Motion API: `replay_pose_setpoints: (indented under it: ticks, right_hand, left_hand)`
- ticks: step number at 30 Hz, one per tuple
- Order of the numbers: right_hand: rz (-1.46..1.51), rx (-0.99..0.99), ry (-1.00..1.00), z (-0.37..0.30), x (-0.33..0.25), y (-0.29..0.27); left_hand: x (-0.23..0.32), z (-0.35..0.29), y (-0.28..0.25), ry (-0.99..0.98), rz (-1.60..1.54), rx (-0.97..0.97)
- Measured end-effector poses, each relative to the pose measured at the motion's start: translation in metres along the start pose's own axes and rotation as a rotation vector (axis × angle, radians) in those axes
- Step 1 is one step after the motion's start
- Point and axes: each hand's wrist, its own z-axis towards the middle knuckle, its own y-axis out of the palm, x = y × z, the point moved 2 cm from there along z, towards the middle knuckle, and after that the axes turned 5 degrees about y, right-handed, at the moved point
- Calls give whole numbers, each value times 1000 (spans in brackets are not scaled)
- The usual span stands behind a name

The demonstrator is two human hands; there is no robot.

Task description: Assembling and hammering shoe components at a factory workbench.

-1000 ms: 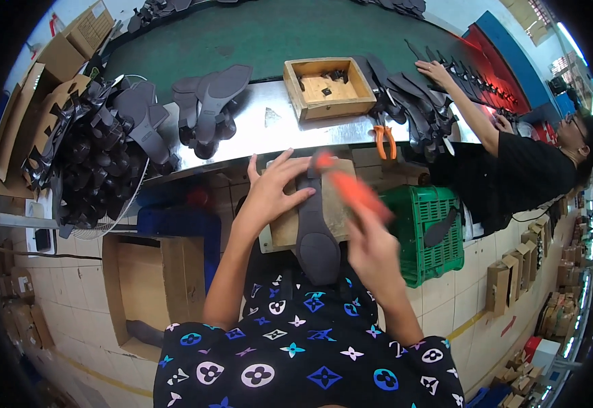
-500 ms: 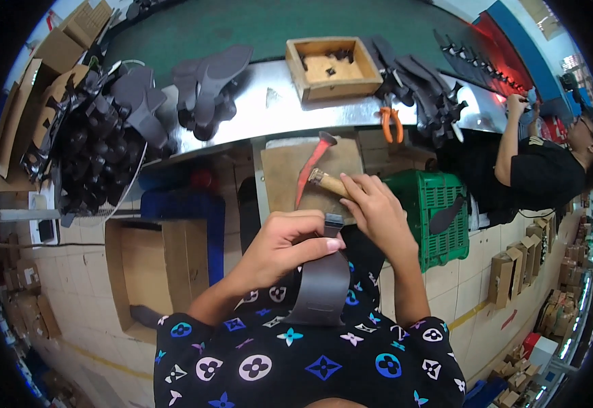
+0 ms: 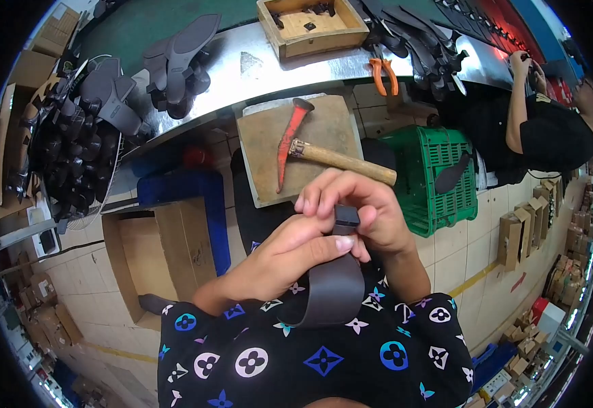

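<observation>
My left hand (image 3: 279,262) is closed round the heel of a dark brown high-heeled shoe sole (image 3: 337,289), which curves down toward my lap. The black block-shaped heel tip (image 3: 347,216) points upward between my hands. My right hand (image 3: 378,211) has its fingers curled about that tip, pinching it from the far and right sides. Just beyond them, a hammer (image 3: 337,163) with a red head and wooden handle lies on a worn board (image 3: 259,129). Its handle reaches past the board's right edge. My fingers hide part of the heel.
A metal-edged bench (image 3: 242,64) spans the far side, bearing a wooden box (image 3: 310,41), orange-handled pliers (image 3: 383,76) and several dark soles (image 3: 181,58). A basket of heeled soles (image 3: 75,153) stands left, a cardboard box (image 3: 174,251) below it. At right are a green crate (image 3: 439,180) and a co-worker (image 3: 554,136).
My right hand has let go of the hammer, which now rests on the board, and has closed on the heel tip. The view has shifted, so the bench sits higher.
</observation>
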Motion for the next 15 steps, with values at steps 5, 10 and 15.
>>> replay_pose_setpoints:
  ticks: [5, 10, 15]
  right_hand:
    - [-1626, 475, -272, 11, 4, -26]
    - [-1620, 366, -72, -29, 20, -68]
    - [-951, 592, 89, -47, 22, -61]
  left_hand:
    - [-2, 2, -13, 200, 135, 101]
    - [13, 8, -51, 641, 824, 393]
    - [-7, 38, -92, 897, 1138, 683]
